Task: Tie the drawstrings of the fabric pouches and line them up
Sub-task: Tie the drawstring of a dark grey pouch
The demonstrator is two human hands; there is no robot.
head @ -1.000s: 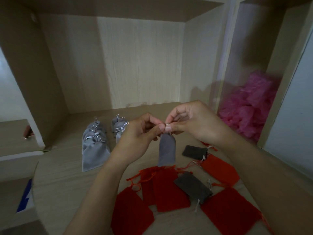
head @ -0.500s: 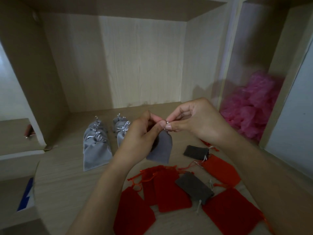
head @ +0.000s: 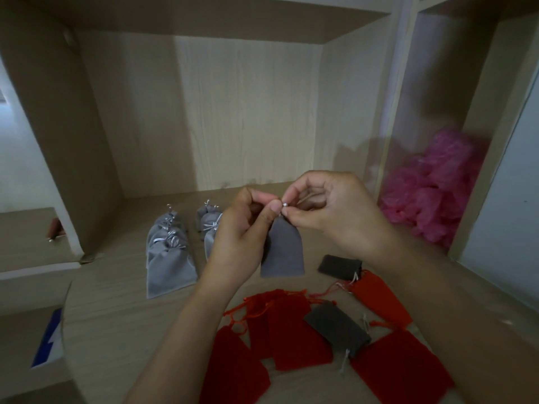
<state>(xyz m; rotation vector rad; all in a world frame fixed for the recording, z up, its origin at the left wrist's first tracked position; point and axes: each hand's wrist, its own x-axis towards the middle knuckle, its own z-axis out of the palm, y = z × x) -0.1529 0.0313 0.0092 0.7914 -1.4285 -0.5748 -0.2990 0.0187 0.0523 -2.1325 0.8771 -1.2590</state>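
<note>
**Current State of Work Area**

Head view. Reference landmark: the rectangular grey velvet pouch [head: 284, 252].

1. The grey velvet pouch hangs upright in the air above the pale wooden shelf board [head: 110, 301]. Its neck is gathered at the top and its bottom edge does not touch the board.
2. The left hand [head: 242, 228] is to the left of the pouch. Its thumb and forefinger are closed in a narrow pinch on the pouch neck, and the other fingers are curled.
3. The right hand [head: 329, 211] is above and to the right of the pouch. Its fingertips pinch the thin silver drawstring [head: 285, 204] at a small shiny bead just above the neck.
4. Left of the pouch, 2 rows of tied light grey pouches [head: 169, 258] lie on the board and run away from the camera. The pouches overlap, so the count per row cannot be read.
5. Right of and below the pouch lie 2 flat dark grey pouches [head: 338, 263], well apart from each other.
6. Below the pouch, flat red fabric pouches [head: 297, 336] with loose red cords lie overlapping. The lower dark grey pouch rests across them.
7. Far right of the pouch, beyond a vertical divider, a heap of crumpled pink material [head: 437, 185] fills the neighbouring compartment.
</note>
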